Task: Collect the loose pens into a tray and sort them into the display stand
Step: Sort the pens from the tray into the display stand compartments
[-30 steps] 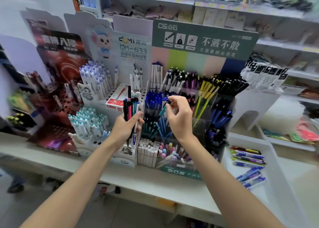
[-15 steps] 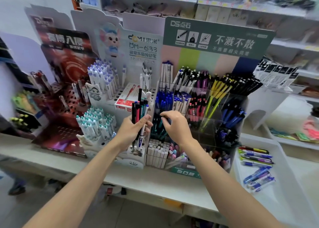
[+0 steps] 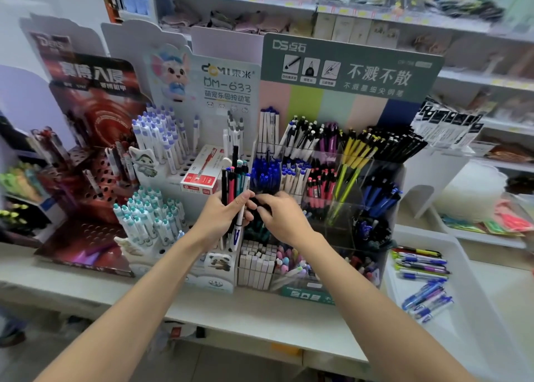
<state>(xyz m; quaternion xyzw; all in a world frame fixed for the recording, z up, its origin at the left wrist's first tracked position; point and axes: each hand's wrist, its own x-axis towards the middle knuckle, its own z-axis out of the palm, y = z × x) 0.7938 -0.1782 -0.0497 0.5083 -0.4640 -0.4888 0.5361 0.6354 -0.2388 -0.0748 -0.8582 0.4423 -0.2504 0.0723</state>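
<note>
Sorting unfinished: left hand [image 3: 218, 218] grips a pen bundle [image 3: 235, 179], right hand [image 3: 283, 218] at it, hold unclear; loose pens [image 3: 420, 266] lie in the tray [image 3: 474, 300].

The bundle [image 3: 234, 179] is showing black, red, teal and white barrels. The header [image 3: 361, 72] is wearing grey-green with white lettering, and below it the backboard [image 3: 323, 104] is running in pink, lime, mint, peach and navy stripes. Blue pens [image 3: 265, 176] and yellow pens [image 3: 354, 156] are standing out as solid blocks. The box [image 3: 202, 176] is showing red on white. The white tray [image 3: 468, 269] is carrying blue, purple, red and yellow loose pens [image 3: 419, 263]
</note>
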